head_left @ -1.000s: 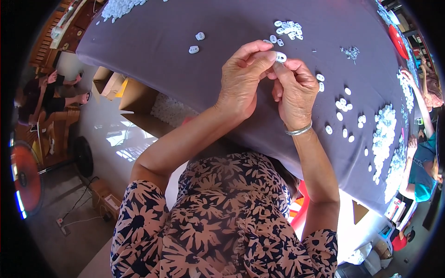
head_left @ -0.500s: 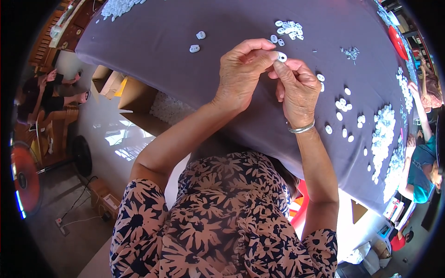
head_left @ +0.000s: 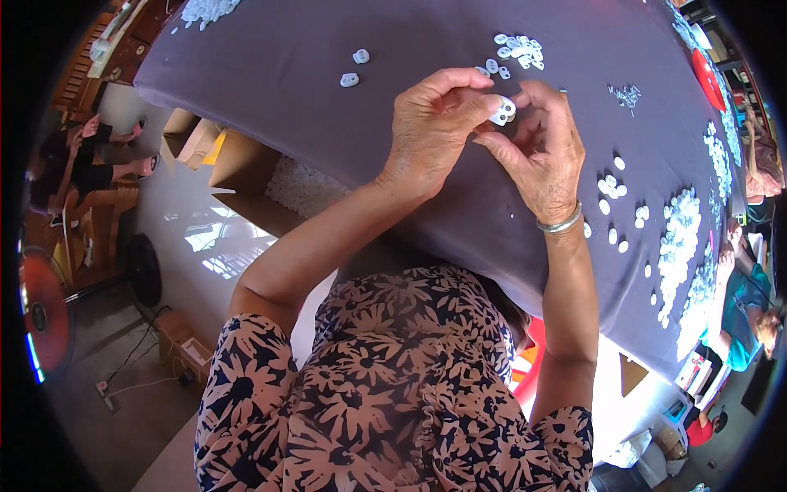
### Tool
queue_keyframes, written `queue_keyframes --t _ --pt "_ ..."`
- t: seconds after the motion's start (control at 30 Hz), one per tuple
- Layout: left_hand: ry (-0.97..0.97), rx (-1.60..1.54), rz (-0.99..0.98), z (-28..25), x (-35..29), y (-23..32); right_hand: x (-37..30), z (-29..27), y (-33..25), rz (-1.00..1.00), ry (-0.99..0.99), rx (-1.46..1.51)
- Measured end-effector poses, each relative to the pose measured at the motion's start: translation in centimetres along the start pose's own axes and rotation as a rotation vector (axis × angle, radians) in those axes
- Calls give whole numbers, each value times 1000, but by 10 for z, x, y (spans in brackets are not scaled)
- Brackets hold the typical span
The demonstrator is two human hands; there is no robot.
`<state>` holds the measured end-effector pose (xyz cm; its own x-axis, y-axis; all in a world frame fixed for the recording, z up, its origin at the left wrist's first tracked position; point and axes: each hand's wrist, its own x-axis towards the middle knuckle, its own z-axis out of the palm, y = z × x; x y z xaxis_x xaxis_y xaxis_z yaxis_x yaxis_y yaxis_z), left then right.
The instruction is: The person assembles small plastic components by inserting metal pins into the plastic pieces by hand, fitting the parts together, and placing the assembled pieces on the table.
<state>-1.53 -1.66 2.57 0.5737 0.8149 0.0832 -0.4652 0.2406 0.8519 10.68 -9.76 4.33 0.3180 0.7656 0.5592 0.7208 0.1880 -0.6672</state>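
Observation:
Above the dark cloth, my left hand (head_left: 430,135) pinches a small white plastic piece (head_left: 503,113) with dark round holes between thumb and fingers. My right hand (head_left: 545,156), with a metal bangle on its wrist, is held just right of that piece. Its thumb and fingers are spread apart, and nothing shows between them. Just beyond my fingertips lies a small cluster of similar white pieces (head_left: 521,51). Two more white pieces (head_left: 350,79) rest on the cloth to the left of my hands.
A large heap of white parts (head_left: 679,246) covers the right of the table (head_left: 393,49); small metal pins (head_left: 626,96) lie beyond it. An open cardboard box (head_left: 242,168) of white parts stands below the left edge. Other people sit at the far right and left.
My right hand has moved right, away from my left, and its fingers have opened. The white piece stays in my left hand, now turned to show more holes.

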Motion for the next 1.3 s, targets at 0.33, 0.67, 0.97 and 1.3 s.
queue_keyframes --t 0.33,0.67,0.97,1.3 --pt "-100 310 -2 -2 -3 2 0 -7 16 -238 -284 -339" --pt "-103 199 -155 0 -12 8 -10 -2 22 -244 -273 -232" --pt "-89 70 -120 0 -16 1 -10 -1 27 -262 -277 -209" --pt "-147 268 -62 3 -13 20 -5 -7 21 -312 -234 -256"
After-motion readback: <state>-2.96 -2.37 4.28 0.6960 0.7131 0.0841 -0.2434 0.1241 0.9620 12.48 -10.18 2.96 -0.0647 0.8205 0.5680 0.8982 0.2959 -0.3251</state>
